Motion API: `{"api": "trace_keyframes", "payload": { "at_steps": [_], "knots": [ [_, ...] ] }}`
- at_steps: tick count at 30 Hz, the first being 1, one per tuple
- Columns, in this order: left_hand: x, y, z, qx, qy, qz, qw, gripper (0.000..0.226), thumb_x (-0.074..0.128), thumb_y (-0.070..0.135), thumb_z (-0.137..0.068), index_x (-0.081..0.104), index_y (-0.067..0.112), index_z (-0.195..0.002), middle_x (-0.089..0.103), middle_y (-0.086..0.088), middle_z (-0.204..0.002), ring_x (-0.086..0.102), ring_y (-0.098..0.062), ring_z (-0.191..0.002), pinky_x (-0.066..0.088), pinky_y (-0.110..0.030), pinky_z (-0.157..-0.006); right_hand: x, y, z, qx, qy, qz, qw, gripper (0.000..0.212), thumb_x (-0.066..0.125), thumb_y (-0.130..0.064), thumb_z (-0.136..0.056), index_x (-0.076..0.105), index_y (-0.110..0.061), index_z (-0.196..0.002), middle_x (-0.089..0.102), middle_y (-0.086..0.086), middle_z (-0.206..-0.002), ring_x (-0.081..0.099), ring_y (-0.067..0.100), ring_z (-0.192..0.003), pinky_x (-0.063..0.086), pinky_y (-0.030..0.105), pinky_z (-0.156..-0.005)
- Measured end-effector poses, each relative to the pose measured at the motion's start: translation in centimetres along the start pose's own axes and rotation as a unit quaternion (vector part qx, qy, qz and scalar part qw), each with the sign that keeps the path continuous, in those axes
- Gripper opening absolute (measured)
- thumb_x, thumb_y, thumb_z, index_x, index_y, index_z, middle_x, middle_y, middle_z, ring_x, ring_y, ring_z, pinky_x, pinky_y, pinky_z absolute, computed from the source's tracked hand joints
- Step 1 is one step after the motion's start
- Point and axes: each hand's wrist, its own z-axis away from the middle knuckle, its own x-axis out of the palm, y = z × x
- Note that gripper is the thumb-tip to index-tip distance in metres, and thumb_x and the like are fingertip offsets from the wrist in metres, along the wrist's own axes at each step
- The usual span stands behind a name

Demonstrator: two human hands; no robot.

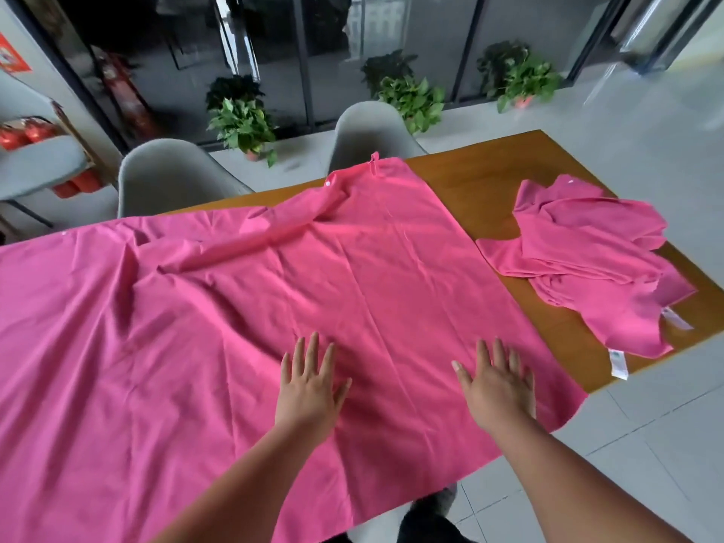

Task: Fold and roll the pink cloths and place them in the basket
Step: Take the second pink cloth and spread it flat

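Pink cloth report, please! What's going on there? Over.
Left grip, right grip: open, flat on big pink fabric cloth spread over brown wooden table. Crumpled pink cloth pile at right. No basket visible.

An office meeting room: wooden table (485, 178), grey chairs (172, 178), glass partition (274, 52), potted plants (243, 123).

Two grey chairs (184, 178) face glass doors (274, 52), potted plants (243, 123) on pale tile.

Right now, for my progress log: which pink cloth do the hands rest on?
The large pink cloth spread over the table; left hand and right hand lie flat on it. The crumpled pink pile further right is untouched.
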Motion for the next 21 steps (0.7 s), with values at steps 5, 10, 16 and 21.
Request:
{"api": "trace_keyframes", "payload": {
  "at_steps": [5, 10, 16, 21],
  "knots": [
    [-0.3, 3.1, -4.8, -0.040, 0.012, 0.009, 0.999, 0.082, 0.024, 0.070, -0.098, 0.033, 0.023, -0.164, 0.017, -0.014, -0.174, 0.014, -0.038, -0.160, 0.023, -0.058, -0.126, -2.5, -2.6, -8.2, -0.103, -0.018, -0.016, 0.994, 0.080, 0.018, -0.074, -0.100, 0.016, -0.028, -0.166, 0.007, 0.002, -0.175, 0.008, 0.028, -0.160, 0.022, 0.053, -0.125],
    [-1.7, 6.3, -8.9, -0.087, -0.003, -0.002, 0.996, 0.086, 0.010, 0.070, -0.094, 0.017, 0.026, -0.168, 0.000, -0.011, -0.176, -0.001, -0.036, -0.162, 0.010, -0.056, -0.129, -5.5, -5.2, -14.9, -0.203, -0.037, -0.021, 0.978, 0.080, 0.023, -0.073, -0.101, 0.015, -0.028, -0.166, 0.003, 0.000, -0.176, 0.003, 0.026, -0.161, 0.020, 0.053, -0.126],
    [-4.0, 10.6, -15.1, -0.122, 0.004, 0.007, 0.992, 0.086, 0.004, 0.070, -0.094, 0.010, 0.026, -0.169, -0.007, -0.010, -0.176, -0.008, -0.034, -0.162, 0.005, -0.054, -0.130, -7.7, -6.9, -21.5, -0.276, -0.059, -0.024, 0.959, 0.080, 0.022, -0.073, -0.101, 0.010, -0.029, -0.167, -0.002, -0.002, -0.176, -0.002, 0.026, -0.162, 0.015, 0.054, -0.128],
    [-5.3, 12.9, -19.6, -0.136, -0.006, 0.013, 0.991, 0.080, 0.005, 0.070, -0.099, 0.001, 0.028, -0.168, -0.017, -0.008, -0.175, -0.015, -0.031, -0.161, 0.003, -0.054, -0.130, -9.0, -8.4, -26.1, -0.299, -0.070, -0.017, 0.951, 0.080, 0.020, -0.072, -0.102, 0.008, -0.028, -0.168, -0.006, -0.002, -0.176, -0.004, 0.025, -0.162, 0.014, 0.053, -0.129]
  ]
}}
